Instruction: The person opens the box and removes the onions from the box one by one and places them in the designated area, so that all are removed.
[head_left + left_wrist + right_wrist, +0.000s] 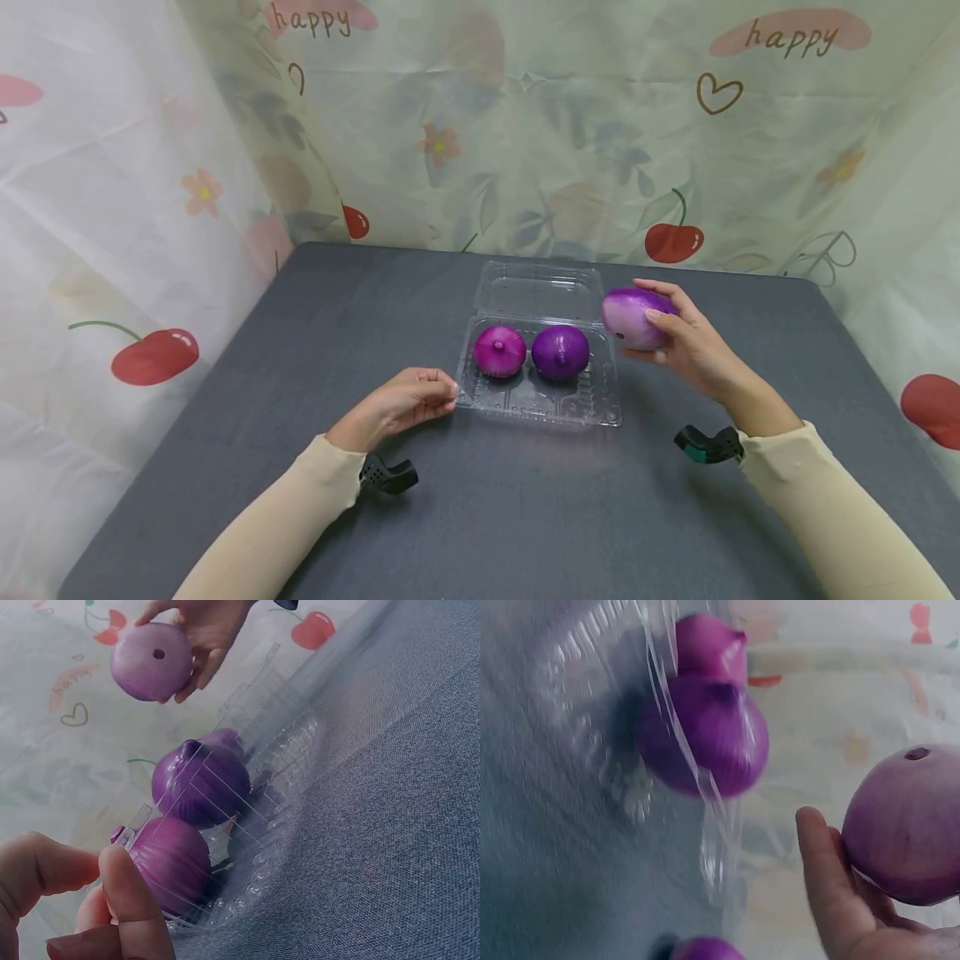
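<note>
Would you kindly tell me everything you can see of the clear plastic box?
The clear plastic box looks thin and shiny, with ridges moulded into its lower part. It sits open on the dark grey table, its see-through lid joined along the far side and folded back, away from the person. Inside, side by side, are a pink onion on the left and a dark purple onion on the right. The left hand pinches its edge near the front left corner.
</note>
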The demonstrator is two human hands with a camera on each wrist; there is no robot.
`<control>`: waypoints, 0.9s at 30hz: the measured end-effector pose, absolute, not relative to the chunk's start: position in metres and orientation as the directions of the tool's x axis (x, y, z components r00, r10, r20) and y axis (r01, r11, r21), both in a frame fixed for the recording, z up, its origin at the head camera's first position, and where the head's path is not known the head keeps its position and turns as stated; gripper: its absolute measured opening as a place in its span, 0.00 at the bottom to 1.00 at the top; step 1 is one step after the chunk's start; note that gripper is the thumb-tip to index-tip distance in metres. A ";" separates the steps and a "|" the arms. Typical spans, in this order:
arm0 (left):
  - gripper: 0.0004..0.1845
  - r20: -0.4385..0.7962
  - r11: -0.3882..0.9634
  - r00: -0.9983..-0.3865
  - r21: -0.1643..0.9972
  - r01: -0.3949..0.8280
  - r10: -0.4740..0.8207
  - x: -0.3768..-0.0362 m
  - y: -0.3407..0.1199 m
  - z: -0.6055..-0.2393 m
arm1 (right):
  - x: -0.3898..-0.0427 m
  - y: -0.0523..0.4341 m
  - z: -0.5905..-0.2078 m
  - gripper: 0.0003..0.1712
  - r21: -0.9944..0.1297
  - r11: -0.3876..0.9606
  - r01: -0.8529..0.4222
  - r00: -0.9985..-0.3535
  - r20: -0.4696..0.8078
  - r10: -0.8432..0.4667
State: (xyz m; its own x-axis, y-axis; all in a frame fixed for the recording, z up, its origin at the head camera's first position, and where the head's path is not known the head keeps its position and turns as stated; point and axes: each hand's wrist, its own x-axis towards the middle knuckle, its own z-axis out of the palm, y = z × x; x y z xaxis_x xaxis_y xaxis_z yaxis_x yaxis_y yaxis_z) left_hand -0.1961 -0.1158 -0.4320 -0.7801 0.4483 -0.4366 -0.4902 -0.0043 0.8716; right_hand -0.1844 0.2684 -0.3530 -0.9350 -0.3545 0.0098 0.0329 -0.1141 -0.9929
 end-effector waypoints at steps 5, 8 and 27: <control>0.07 -0.440 -0.006 -0.780 0.869 -0.494 0.445 -0.196 -0.116 -0.433 | -0.188 0.285 -0.356 0.26 -0.995 -0.095 -0.036 -0.959 0.062 -0.276; 0.07 -0.445 -0.005 -0.779 0.867 -0.498 0.442 -0.196 -0.116 -0.432 | -0.190 0.294 -0.357 0.28 -0.998 -0.043 -0.034 -0.976 0.042 -0.213; 0.07 -0.451 0.000 -0.773 0.864 -0.504 0.447 -0.196 -0.117 -0.432 | -0.218 0.340 -0.375 0.56 -0.905 0.399 0.146 -0.960 -0.033 0.278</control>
